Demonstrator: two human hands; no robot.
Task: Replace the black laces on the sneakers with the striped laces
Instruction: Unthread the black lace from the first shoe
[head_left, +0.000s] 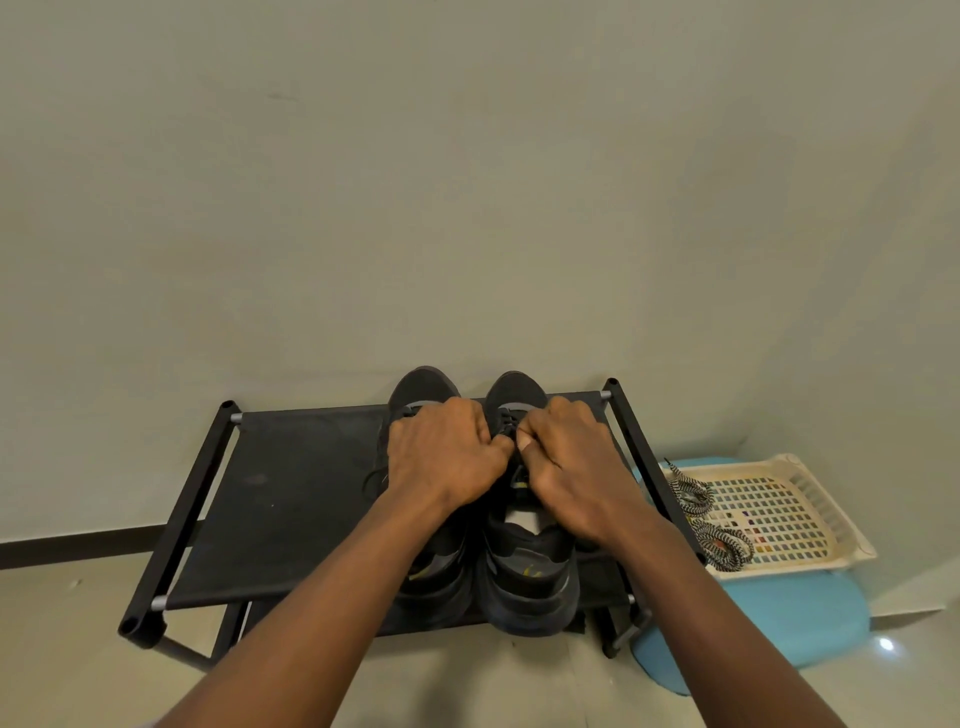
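Observation:
Two black sneakers stand side by side on a black shoe rack, toes toward the wall. My left hand and my right hand meet over the right sneaker, fingers curled and pinching its black lace near the upper eyelets. My left forearm covers much of the left sneaker; a loose end of black lace trails beside it. Two bundles of black-and-white striped laces lie in a cream basket to the right.
The cream plastic basket rests on a light blue stool right of the rack. A plain wall stands close behind the rack. Pale tiled floor lies in front, with a dark skirting strip at the left.

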